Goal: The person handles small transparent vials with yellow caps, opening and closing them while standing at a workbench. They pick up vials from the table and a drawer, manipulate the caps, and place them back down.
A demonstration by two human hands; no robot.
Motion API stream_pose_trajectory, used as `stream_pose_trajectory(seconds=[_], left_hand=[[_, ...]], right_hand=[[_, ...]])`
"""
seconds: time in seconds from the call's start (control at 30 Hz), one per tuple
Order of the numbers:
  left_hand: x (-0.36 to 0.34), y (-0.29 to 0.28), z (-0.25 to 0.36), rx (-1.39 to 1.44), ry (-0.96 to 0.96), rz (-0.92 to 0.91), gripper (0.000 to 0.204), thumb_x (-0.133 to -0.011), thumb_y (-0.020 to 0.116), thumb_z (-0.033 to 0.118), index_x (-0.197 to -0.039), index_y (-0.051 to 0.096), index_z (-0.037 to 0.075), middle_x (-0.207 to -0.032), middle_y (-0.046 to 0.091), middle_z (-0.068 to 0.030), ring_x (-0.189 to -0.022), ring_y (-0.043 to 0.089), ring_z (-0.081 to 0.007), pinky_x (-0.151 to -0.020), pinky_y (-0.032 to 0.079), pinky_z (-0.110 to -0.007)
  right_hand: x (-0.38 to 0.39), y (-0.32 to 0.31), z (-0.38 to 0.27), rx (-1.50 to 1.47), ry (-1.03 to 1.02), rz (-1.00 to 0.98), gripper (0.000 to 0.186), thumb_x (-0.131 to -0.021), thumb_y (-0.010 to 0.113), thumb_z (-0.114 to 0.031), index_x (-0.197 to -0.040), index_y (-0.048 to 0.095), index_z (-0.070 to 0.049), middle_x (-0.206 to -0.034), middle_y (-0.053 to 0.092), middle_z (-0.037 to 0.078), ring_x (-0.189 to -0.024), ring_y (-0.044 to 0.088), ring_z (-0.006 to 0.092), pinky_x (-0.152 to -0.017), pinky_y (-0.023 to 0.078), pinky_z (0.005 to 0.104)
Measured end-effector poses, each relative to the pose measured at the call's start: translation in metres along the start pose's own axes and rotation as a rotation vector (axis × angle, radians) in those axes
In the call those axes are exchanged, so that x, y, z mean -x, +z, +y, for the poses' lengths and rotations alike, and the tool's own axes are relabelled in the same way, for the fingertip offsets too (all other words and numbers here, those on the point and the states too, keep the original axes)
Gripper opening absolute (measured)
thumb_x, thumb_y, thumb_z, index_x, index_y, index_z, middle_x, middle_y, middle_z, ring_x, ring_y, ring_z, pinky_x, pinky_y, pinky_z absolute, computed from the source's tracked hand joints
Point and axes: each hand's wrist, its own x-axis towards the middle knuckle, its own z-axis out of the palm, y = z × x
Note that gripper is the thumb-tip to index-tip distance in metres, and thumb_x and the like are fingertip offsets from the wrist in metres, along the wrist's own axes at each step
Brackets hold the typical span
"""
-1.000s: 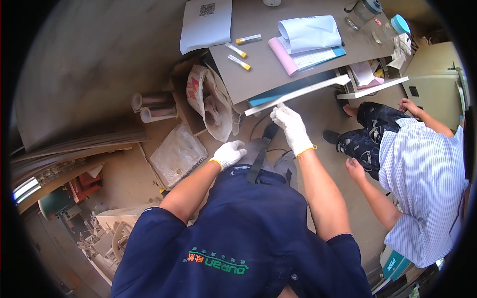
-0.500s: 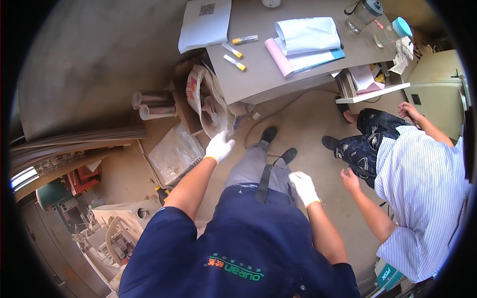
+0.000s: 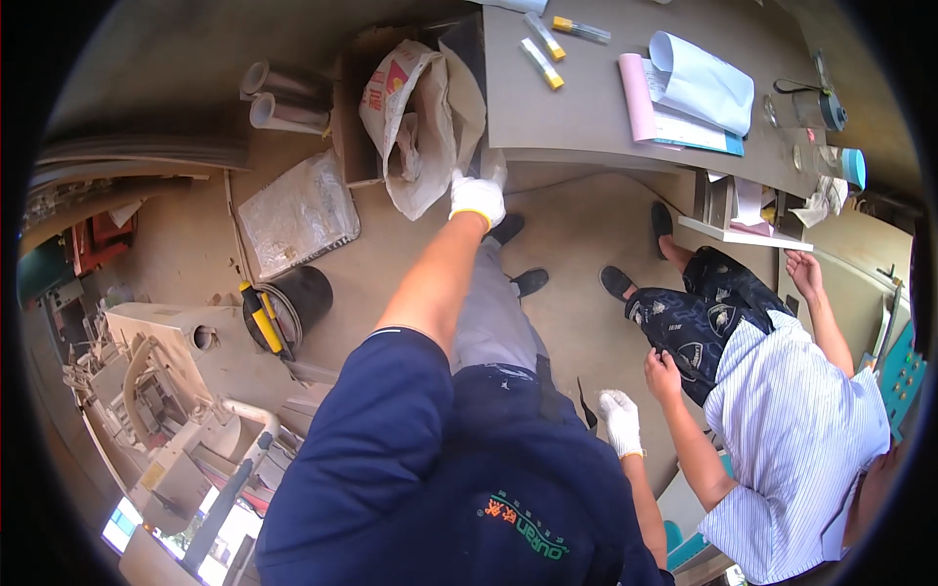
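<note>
My left hand, in a white knitted glove, reaches forward to the desk corner. Its thumb and fingers are spread beside the lower edge of a white printed sack. Whether the fingertips touch the sack or the box edge behind it, I cannot tell. The sack gapes at the top, with crumpled pale material inside, and leans in a brown cardboard box. Low at my right side hangs my right hand, also gloved, its fingers curled in and nothing visible in them. A loose black strap dangles near it.
A grey desk carries yellow-capped tubes, a pink-edged pad and bottles; its drawer stands out. A co-worker in a striped shirt is at right. Left are a black bucket, a plastic-wrapped slab and machinery.
My left hand has moved forward and right to the sack by the desk corner. My right hand has dropped lower. The view has shifted, and the co-worker's far hand is now by the drawer.
</note>
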Motion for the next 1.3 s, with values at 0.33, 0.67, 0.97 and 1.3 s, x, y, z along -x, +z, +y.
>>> stream_pose_trajectory(seconds=[0.33,0.67,0.97,1.3], left_hand=[[0.066,-0.026,-0.060,-0.038,-0.003,-0.217,0.092,-0.080,0.067,0.030,-0.162,0.026,0.034,-0.158,0.041,-0.0118,-0.149,0.030,-0.0432,-0.114,0.020,-0.073],[0.077,-0.021,-0.027,0.022,0.198,-0.249,0.066,-0.084,0.063,0.029,-0.145,0.048,0.010,-0.109,0.074,-0.0211,-0.100,0.072,-0.0383,-0.088,0.054,-0.050],[0.145,-0.018,0.062,0.238,0.789,-0.485,0.047,-0.089,0.059,0.042,-0.121,0.065,0.008,-0.117,0.070,-0.0225,-0.108,0.067,-0.0409,-0.094,0.052,-0.049],[0.087,-0.011,-0.098,0.055,0.065,-0.401,0.054,-0.087,0.056,0.042,-0.126,0.067,0.005,-0.132,0.064,-0.0229,-0.126,0.059,-0.0390,-0.106,0.046,-0.045]], right_hand=[[-0.009,0.055,-0.091,0.338,-0.252,-0.110,0.022,-0.094,0.068,-0.013,-0.106,0.072,0.005,-0.102,0.074,0.010,-0.096,0.066,0.0181,-0.095,0.050,0.0318],[-0.023,0.072,-0.080,0.195,-0.227,-0.097,0.021,-0.094,0.067,-0.012,-0.107,0.072,0.003,-0.099,0.072,0.006,-0.092,0.064,0.0156,-0.087,0.050,0.0297],[-0.003,0.141,-0.105,0.099,-0.290,-0.086,0.022,-0.094,0.065,-0.015,-0.105,0.071,0.003,-0.101,0.072,0.011,-0.094,0.066,0.0206,-0.087,0.052,0.0317],[0.019,0.118,-0.004,-0.002,-0.216,0.115,0.027,-0.094,0.066,-0.019,-0.108,0.073,0.003,-0.106,0.074,0.013,-0.099,0.068,0.0233,-0.092,0.051,0.0339]])
